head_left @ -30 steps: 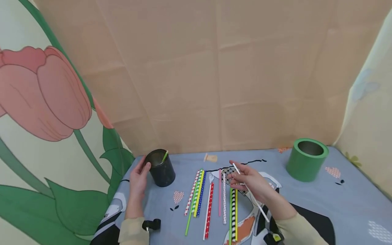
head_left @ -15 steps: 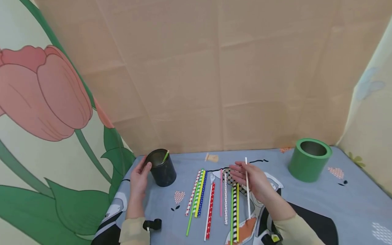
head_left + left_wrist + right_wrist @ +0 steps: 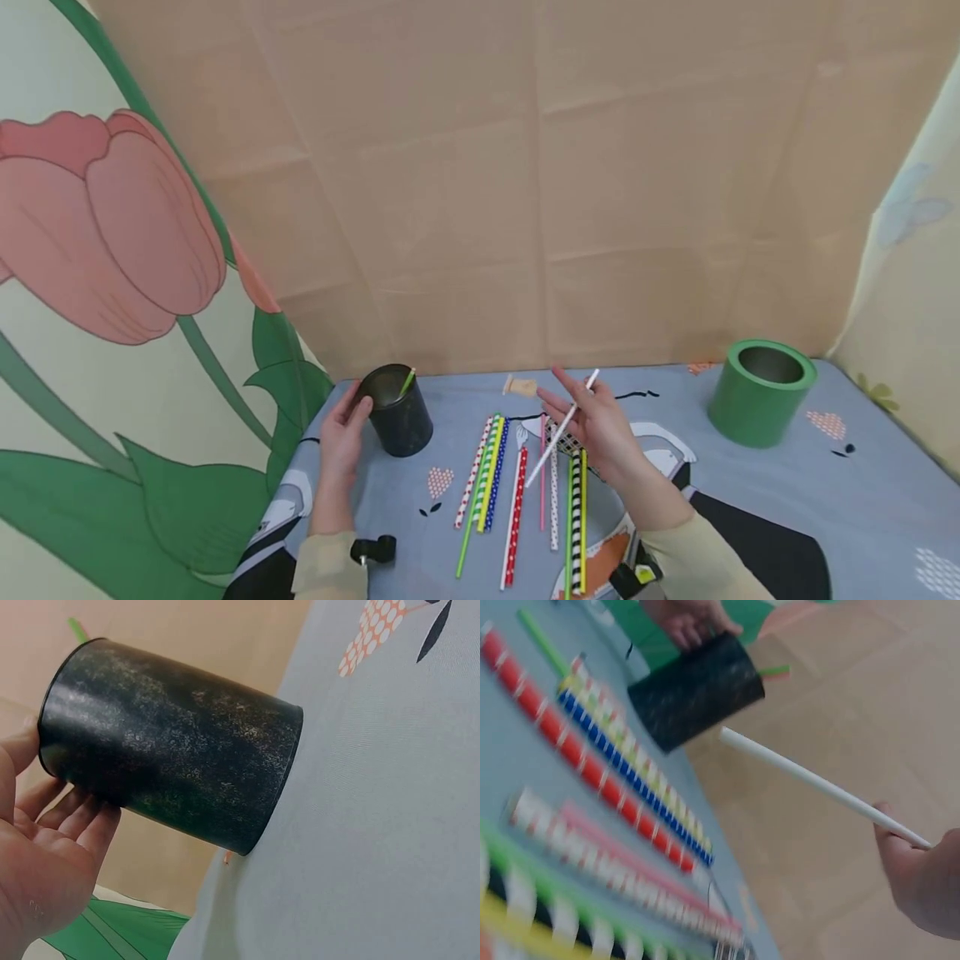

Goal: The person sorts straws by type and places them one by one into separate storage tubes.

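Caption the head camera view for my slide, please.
Left hand holding a black cup, right hand holding a white straw above a table laid with colourful straws.

mottled black cup (image 3: 402, 422) at left, kinda metallic, soft sheen, smooth matt white straw (image 3: 551, 446) near centre, fine-weave grey-blue cloth (image 3: 423, 550) along the bottom, creased matt tan backdrop (image 3: 480, 192) up top

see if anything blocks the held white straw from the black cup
Nothing visible stands between the white straw in the right hand and the black cup; other straws lie on the cloth, and the left hand grips the cup's far side.
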The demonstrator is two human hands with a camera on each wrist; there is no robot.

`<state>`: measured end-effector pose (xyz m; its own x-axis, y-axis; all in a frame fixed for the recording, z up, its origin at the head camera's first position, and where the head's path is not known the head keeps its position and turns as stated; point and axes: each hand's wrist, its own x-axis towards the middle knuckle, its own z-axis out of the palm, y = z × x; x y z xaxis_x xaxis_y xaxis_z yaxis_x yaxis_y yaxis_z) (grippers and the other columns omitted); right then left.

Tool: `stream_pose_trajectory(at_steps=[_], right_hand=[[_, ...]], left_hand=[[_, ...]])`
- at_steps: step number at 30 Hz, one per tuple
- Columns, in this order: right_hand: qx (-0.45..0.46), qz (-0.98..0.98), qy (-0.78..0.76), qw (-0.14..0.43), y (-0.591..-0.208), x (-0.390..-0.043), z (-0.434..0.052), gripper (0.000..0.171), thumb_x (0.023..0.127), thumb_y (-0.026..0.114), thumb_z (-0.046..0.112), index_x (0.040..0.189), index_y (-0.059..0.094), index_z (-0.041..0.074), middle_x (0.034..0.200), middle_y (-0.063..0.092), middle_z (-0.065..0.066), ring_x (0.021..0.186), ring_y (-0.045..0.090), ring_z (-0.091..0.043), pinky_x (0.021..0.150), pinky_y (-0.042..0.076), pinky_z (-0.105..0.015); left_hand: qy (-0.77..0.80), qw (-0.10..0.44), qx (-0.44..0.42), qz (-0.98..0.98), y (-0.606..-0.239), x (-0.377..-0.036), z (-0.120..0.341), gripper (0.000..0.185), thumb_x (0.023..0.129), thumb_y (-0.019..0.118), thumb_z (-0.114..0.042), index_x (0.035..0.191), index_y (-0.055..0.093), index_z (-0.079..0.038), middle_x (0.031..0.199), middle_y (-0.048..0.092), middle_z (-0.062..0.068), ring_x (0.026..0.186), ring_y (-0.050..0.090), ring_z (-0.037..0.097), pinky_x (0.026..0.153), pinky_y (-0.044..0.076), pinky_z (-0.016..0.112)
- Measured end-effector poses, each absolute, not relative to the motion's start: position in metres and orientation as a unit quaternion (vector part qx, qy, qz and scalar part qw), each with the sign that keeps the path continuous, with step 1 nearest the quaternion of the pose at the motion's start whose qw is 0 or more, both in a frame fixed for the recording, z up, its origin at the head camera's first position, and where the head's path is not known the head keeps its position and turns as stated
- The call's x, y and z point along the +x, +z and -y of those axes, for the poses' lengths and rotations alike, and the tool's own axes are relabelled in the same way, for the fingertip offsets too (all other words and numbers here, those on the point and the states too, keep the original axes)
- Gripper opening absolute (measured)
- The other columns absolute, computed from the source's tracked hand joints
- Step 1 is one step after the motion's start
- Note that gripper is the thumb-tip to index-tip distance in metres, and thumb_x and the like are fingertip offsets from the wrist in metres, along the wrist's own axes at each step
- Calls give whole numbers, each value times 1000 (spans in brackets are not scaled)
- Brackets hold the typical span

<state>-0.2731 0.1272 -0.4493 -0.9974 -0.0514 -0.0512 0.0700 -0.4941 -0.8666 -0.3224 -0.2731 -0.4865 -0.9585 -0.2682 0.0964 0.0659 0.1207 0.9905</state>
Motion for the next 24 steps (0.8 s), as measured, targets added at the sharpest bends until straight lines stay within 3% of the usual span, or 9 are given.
stream_pose_trajectory(at_steps=[3, 6, 8, 12, 14, 17, 24], right_hand=[[-16, -442, -897, -10, -441, -279, -106, 8, 119, 35, 18, 119, 29, 12, 169, 38, -18, 126, 69, -22, 109, 51, -37], [-36, -382, -921, -64, -435, -284, -84, 6, 117, 36, 12, 113, 31, 12, 161, 48, -22, 129, 67, -24, 111, 49, -40], [-42, -363, -926, -89, -433, -288, -71, 7, 117, 38, 12, 123, 37, 7, 154, 56, -20, 133, 65, -25, 111, 49, -39], [-36, -365, -925, -101, -429, -295, -46, 38, 117, 42, 15, 151, 41, -2, 148, 60, -22, 137, 61, -29, 109, 52, -37], [-37, -385, -917, -102, -427, -299, -32, 45, 117, 44, 14, 158, 40, -3, 150, 57, -25, 138, 60, -29, 108, 52, -35], [-52, -409, -904, -110, -425, -304, -11, 41, 116, 47, 13, 154, 45, -3, 150, 58, -28, 137, 61, -30, 108, 52, -36], [-102, -435, -884, -136, -417, -307, 25, 23, 113, 54, 15, 128, 63, -1, 133, 71, -23, 127, 68, -30, 106, 54, -43]], left_hand=[[-668, 131, 58, 730, -487, -323, 275, 64, 107, 70, -33, 162, 48, -11, 166, 45, 12, 151, 43, 32, 125, 31, 53], [-676, 134, 47, 723, -487, -324, 275, 62, 107, 71, -30, 161, 49, -9, 166, 46, 12, 150, 44, 31, 125, 31, 51], [-679, 137, 42, 720, -487, -323, 275, 62, 106, 71, -29, 160, 49, -8, 165, 47, 13, 150, 45, 31, 125, 32, 50], [-677, 145, 46, 720, -486, -322, 272, 62, 107, 71, -28, 160, 50, -6, 163, 49, 15, 149, 46, 32, 125, 33, 51], [-677, 149, 49, 719, -485, -323, 271, 61, 107, 70, -27, 160, 50, -6, 162, 50, 16, 149, 46, 33, 125, 33, 51], [-680, 149, 50, 716, -485, -324, 271, 58, 107, 70, -24, 160, 50, -7, 162, 50, 17, 149, 46, 33, 125, 33, 51], [-681, 146, 41, 717, -485, -322, 272, 58, 108, 69, -22, 160, 50, -7, 164, 48, 13, 150, 45, 31, 125, 32, 49]])
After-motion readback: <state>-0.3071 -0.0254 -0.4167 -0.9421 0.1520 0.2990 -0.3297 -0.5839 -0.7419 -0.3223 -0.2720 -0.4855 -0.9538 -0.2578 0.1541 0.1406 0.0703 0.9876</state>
